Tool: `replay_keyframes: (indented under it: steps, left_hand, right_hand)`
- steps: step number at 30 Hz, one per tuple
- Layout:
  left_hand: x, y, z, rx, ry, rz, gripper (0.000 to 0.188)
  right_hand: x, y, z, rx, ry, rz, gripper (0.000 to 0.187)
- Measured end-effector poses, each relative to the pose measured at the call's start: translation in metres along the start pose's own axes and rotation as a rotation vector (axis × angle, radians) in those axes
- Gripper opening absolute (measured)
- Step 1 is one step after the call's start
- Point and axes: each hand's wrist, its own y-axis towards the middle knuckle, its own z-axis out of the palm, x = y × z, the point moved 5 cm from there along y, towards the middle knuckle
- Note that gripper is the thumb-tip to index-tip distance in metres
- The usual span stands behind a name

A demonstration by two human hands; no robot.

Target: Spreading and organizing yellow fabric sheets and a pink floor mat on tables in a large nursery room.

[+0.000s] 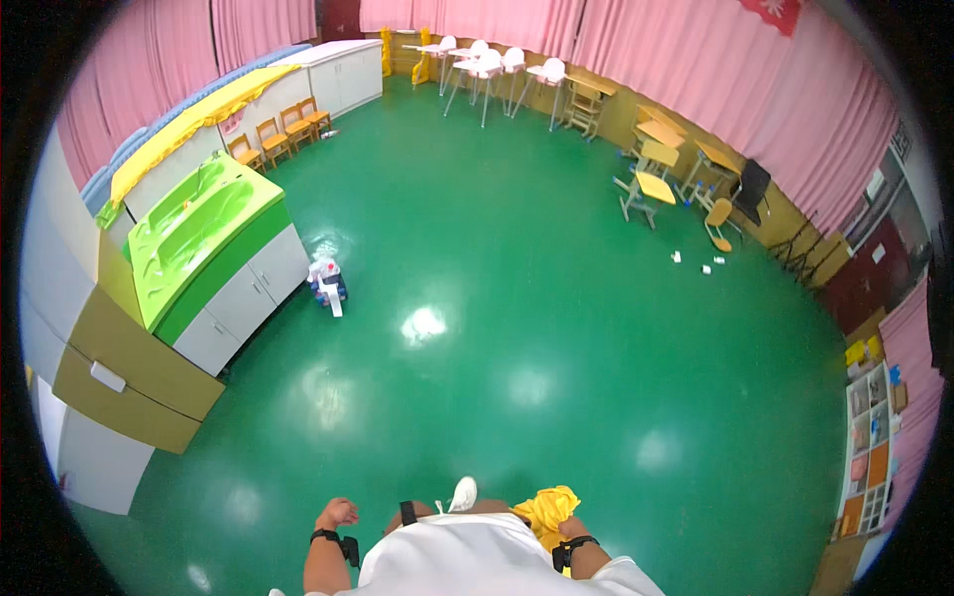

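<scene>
My right hand point(570, 528) is closed on a crumpled yellow cloth point(546, 509), which hangs in loose folds beside my right thigh. Nothing shows in my left hand point(339, 513), whose fingers are curled in at my left side. Each wrist wears a black band with a small dark device. Between the hands are my white top and one white shoe point(463, 494) on the green floor point(497, 417). The lower part of the cloth is partly hidden by my right forearm.
To the left stands a bright green basin unit point(204, 233) with white cabinet doors. A white and blue toy-like object point(327, 283) lies by its corner. Small wooden chairs point(281, 135), high chairs point(484, 68) and desks point(651, 184) line the walls. White scraps point(706, 269) dot the floor at right, near a shelf point(867, 447).
</scene>
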Motion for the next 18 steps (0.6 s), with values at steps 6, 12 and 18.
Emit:
replay_keyframes:
  steps: [6, 12, 18]
  left_hand:
    - [-0.109, 0.064, -0.007, -0.093, 0.068, 0.089, 0.016]
    - [-0.184, 0.156, -0.016, 0.088, 0.003, -0.187, 0.021]
    - [-0.357, 0.281, -0.098, 0.115, 0.296, -0.018, 0.031]
  right_hand:
    - [0.185, 0.087, -0.137, -0.154, -0.047, -0.106, 0.047]
    - [0.373, 0.157, -0.232, -0.242, -0.019, -0.151, 0.058]
    - [0.507, 0.194, -0.292, -0.166, 0.136, -0.28, 0.062]
